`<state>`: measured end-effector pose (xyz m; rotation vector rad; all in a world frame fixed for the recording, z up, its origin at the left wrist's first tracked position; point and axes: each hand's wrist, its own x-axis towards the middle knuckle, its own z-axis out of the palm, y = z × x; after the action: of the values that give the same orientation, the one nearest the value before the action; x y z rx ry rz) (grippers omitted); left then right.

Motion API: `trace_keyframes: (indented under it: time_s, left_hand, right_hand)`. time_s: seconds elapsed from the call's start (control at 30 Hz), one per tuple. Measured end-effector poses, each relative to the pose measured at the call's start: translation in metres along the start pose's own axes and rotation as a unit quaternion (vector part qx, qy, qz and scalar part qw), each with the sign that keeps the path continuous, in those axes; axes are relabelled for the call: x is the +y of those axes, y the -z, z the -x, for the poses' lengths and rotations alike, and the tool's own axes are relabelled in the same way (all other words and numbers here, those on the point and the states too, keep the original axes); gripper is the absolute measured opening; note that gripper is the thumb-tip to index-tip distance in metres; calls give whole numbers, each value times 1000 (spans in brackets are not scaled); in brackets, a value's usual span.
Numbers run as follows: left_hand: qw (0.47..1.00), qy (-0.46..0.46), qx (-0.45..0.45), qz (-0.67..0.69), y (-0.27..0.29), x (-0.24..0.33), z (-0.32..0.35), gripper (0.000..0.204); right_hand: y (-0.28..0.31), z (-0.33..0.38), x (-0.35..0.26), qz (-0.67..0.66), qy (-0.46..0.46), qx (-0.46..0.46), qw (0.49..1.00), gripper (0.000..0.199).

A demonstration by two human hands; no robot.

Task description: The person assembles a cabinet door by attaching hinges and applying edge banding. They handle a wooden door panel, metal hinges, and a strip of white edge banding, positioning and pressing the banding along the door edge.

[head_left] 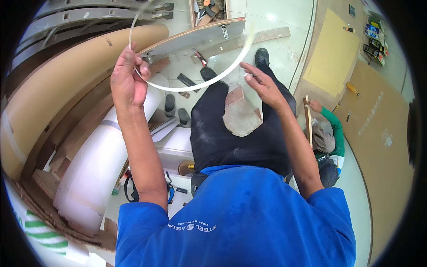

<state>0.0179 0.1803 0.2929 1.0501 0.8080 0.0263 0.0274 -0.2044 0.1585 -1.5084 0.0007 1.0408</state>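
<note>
My left hand (130,76) is raised at the left, its fingers closed on a thin, flexible white strip (178,90). The strip bows downward in a wide curve, and one end rises past the fingers. Near its far right part my right hand (263,85) hangs with fingers apart, not visibly gripping it. Behind the strip stands a grey panel (195,42) with a wood-coloured edge and metal hinges (224,32). Between my legs is a block-like piece (242,113) with a pale top.
Large brown (84,62) and white rolls (98,169) fill the left side. A tool box (210,12) stands beyond the panel; a knife (200,58) lies on the floor. At the right, a person in green sleeves (334,127) holds a wooden strip (308,120) beside brown sheets (382,120).
</note>
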Motion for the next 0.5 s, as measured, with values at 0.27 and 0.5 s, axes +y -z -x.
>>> trace_keyframes:
  time_s: [0.27, 0.5]
  left_hand:
    - [977, 72, 68, 188, 22, -100, -103, 30]
    - [964, -233, -80, 104, -35, -124, -172, 40]
  right_hand:
    - [15, -98, -41, -371, 136, -157, 905, 92]
    - [85, -217, -30, -223, 161, -21, 961, 53]
